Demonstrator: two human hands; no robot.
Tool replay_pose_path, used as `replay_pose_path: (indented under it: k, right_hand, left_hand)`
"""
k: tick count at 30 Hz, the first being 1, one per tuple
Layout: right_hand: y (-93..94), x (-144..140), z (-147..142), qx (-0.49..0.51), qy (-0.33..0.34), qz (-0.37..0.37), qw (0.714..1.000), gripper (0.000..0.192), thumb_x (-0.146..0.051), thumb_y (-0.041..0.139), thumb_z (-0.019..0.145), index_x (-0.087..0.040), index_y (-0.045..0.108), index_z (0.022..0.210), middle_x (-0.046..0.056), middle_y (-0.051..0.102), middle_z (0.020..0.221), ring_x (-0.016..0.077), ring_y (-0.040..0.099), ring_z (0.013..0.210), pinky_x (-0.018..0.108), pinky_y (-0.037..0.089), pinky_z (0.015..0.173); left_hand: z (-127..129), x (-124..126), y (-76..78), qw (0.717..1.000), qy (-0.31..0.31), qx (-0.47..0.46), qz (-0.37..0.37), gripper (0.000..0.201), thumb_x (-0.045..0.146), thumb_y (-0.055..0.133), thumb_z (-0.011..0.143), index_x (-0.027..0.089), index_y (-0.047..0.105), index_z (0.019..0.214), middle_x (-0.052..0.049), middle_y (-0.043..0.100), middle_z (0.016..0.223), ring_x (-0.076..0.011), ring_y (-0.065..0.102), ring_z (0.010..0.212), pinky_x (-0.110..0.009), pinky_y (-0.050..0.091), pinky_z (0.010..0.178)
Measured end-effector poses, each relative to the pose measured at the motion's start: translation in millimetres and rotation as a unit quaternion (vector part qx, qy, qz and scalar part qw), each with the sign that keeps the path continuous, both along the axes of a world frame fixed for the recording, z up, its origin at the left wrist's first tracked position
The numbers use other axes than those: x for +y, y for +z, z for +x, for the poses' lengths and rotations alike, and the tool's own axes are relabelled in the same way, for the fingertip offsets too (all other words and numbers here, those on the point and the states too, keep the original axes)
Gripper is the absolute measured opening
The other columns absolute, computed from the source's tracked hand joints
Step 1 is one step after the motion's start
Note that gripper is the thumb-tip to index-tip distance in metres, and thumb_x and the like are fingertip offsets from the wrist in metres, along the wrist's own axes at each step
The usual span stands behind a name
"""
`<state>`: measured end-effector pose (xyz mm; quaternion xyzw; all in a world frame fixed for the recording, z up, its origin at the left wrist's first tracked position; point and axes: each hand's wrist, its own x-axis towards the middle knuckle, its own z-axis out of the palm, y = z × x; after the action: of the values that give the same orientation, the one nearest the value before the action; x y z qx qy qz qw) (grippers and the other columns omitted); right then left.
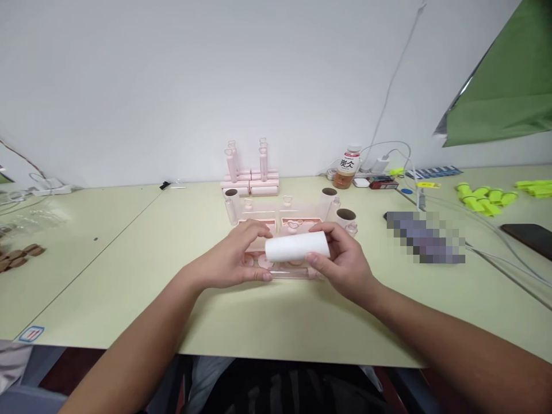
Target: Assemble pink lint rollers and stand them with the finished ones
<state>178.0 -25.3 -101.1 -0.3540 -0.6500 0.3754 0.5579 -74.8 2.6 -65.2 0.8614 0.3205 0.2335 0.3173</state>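
Crosswise, the white roll (294, 247) sits over the pink case (257, 244), its long axis running left to right. The right hand (347, 261) grips its right end; the left hand (230, 253), thumb and fingers spread, borders its left end, contact unclear.

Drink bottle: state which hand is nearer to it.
Right. The right hand, holding the white cylinder, is in front of the bottle; the left hand is farther off, leftward.

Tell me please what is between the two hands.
The head view shows a white cylinder, held by the right hand, its other end near the left hand; pink parts lie beneath.
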Motion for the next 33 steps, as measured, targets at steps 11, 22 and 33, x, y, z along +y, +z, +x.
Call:
replay_pose_path:
  k: [11, 22, 33]
  right_hand:
    - [-4.9, 2.9, -0.4, 0.096, -0.012, -0.107, 0.989, 0.040, -0.055, 0.067, 0.081, -0.021, 0.056, 0.099, -0.005, 0.052, 0.065, 0.0114, 0.049, 0.046, 0.023, 0.040, 0.039]
    - [-14.8, -4.6, -13.7, -0.029, 0.137, -0.162, 0.977, 0.039, -0.052, 0.070, 0.076, -0.019, 0.056, 0.092, -0.002, 0.053, 0.073, 0.0118, 0.045, 0.060, 0.024, 0.036, 0.053]
    - [-7.4, -5.9, -12.7, -0.141, 0.096, -0.134, 0.976, 0.029, -0.044, 0.068, 0.077, -0.019, 0.056, 0.086, -0.002, 0.052, 0.075, 0.0148, 0.046, 0.068, 0.026, 0.036, 0.060]
  left_hand:
    - [8.3, 8.2, -15.9, 0.932, -0.007, 0.274, 0.238, 0.034, 0.018, 0.059, 0.082, 0.027, 0.071, 0.112, -0.010, 0.038, 0.154, -0.0390, 0.029, 0.143, -0.057, 0.029, 0.113]
    - [7.6, 9.0, -22.5, 0.926, 0.004, 0.289, 0.243, 0.039, 0.024, 0.060, 0.081, 0.026, 0.070, 0.118, -0.009, 0.038, 0.156, -0.0407, 0.026, 0.145, -0.061, 0.025, 0.115]
    - [7.6, 9.7, -20.2, 0.927, -0.009, 0.296, 0.230, 0.033, 0.028, 0.065, 0.076, 0.023, 0.073, 0.107, -0.010, 0.036, 0.156, -0.0427, 0.022, 0.147, -0.062, 0.019, 0.117]
